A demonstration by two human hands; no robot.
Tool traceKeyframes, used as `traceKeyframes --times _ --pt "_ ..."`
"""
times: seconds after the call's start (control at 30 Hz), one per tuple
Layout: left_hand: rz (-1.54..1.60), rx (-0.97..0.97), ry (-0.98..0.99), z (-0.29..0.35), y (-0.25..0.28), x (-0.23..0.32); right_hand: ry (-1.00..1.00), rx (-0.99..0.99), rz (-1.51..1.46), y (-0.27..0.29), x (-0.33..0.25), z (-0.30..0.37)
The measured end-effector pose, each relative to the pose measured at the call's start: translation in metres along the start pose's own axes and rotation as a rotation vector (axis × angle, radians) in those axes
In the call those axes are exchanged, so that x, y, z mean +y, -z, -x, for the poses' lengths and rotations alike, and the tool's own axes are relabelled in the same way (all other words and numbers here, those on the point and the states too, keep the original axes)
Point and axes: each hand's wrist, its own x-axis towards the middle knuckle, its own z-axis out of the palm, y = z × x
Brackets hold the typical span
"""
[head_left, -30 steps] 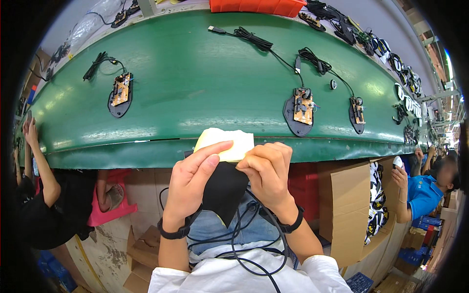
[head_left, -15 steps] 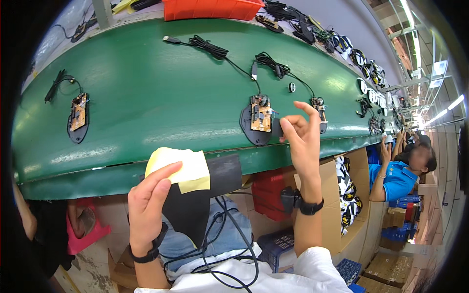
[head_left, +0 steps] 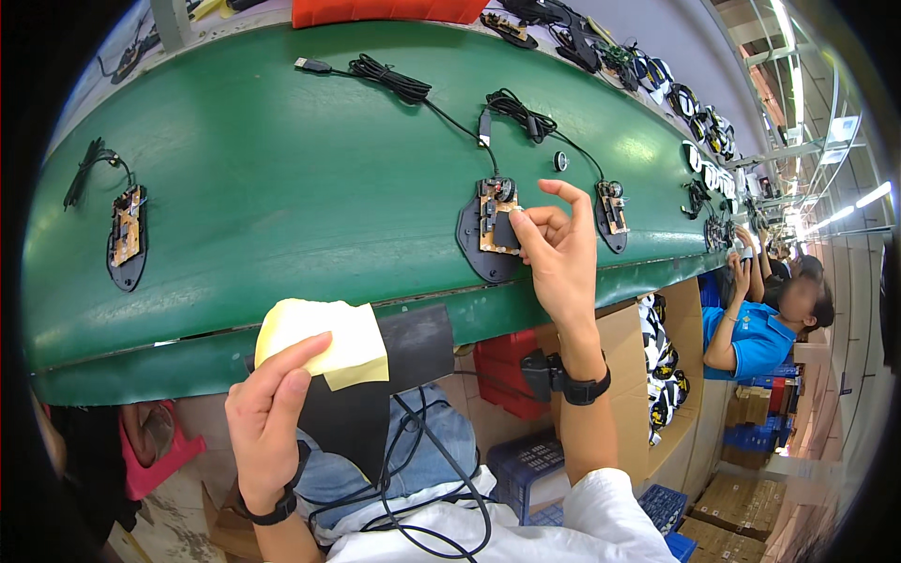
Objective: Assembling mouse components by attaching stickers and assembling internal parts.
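My left hand [head_left: 267, 418] pinches a stack of pale yellow paper [head_left: 328, 333] between thumb and fingers, near the front edge of the green belt. A black sheet [head_left: 355, 422] hangs beneath the paper, over my lap. Between thumb and fingertip, my right hand [head_left: 563, 258] holds a small black square pad [head_left: 506, 231] against the lower right of a tan circuit board [head_left: 486, 208]. That board sits on a black mouse base [head_left: 469, 246]; whether the pad is stuck down cannot be told. A coiled black USB cable [head_left: 399, 83] runs from the board.
Other boards on bases lie left [head_left: 127, 230] and right [head_left: 612, 211] on the green belt [head_left: 235, 178]. A small ring-shaped part [head_left: 560, 161] is behind my right hand. A cardboard box [head_left: 619, 361] of black-and-white parts stands right, before a co-worker in a blue shirt [head_left: 762, 328].
My right hand has moved slightly left, bringing the black pad from beside the board onto it. My left hand and the paper have shifted slightly left and down in view.
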Motion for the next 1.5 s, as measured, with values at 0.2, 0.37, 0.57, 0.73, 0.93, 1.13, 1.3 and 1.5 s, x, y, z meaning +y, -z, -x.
traceKeyframes --times 0.2,0.37,0.57,0.73,0.93,1.13,1.3,1.5 --pt "-0.006 -0.014 0.025 0.001 0.007 0.001 0.036 0.035 0.074 -0.004 0.003 0.002" --pt "0.007 -0.002 0.004 0.001 0.008 0.000 0.065 0.045 0.119 -0.003 0.005 0.002" --pt "-0.014 0.018 -0.091 0.000 0.009 -0.003 0.055 0.021 0.145 -0.001 0.000 0.000" --pt "0.004 -0.027 -0.016 0.002 0.013 0.001 0.077 0.016 0.244 -0.001 -0.004 0.003" --pt "0.008 -0.025 0.002 0.003 0.015 0.001 0.095 -0.005 0.385 -0.001 -0.008 0.005" --pt "0.003 -0.020 0.016 0.005 0.022 -0.002 0.211 0.066 0.652 -0.007 -0.017 0.015" --pt "0.009 -0.039 0.026 0.002 0.022 0.000 0.568 0.071 0.929 -0.014 0.003 0.050" --pt "-0.018 -0.005 -0.056 0.004 0.021 -0.003 0.541 0.123 1.032 -0.022 -0.004 0.062"
